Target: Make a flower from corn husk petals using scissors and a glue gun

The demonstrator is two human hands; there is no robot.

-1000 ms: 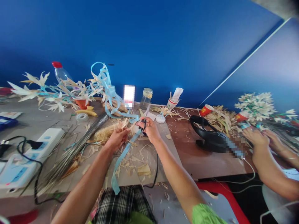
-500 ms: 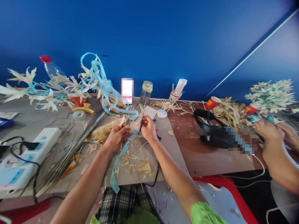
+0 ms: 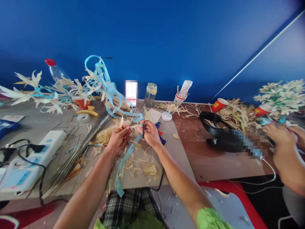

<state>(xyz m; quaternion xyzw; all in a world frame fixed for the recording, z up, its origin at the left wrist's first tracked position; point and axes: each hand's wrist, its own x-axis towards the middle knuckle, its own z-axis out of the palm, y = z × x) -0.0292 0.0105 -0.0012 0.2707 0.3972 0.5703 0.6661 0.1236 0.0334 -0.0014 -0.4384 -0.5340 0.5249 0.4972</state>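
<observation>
My left hand (image 3: 120,138) is closed with a pinch on a pale dried husk flower (image 3: 122,122), its thin petals poking up past the fingers. Close by on the right, my right hand (image 3: 151,132) grips slim dark-handled scissors (image 3: 143,125), held nearly upright; how far their blades are apart cannot be made out. Between the hands, a pale husk strip stretches toward the scissors. A light blue ribbon (image 3: 126,162) runs beneath the hands and hangs over the table's front edge. Left of my left hand lies a tangle of straw-coloured fibre (image 3: 105,135).
Husk scraps (image 3: 150,169) litter the table. Leftward are a bundle of wires (image 3: 78,156), a roll of tape (image 3: 83,118) and a power strip (image 3: 35,162). A glass jar (image 3: 150,95) stands behind. Rightward lie a black headset-like device (image 3: 219,136) and another person's hands (image 3: 281,133).
The view has shifted slightly left, so things appear a little further right. The scissors have turned more upright, and the husk strip between my hands shows more clearly.
</observation>
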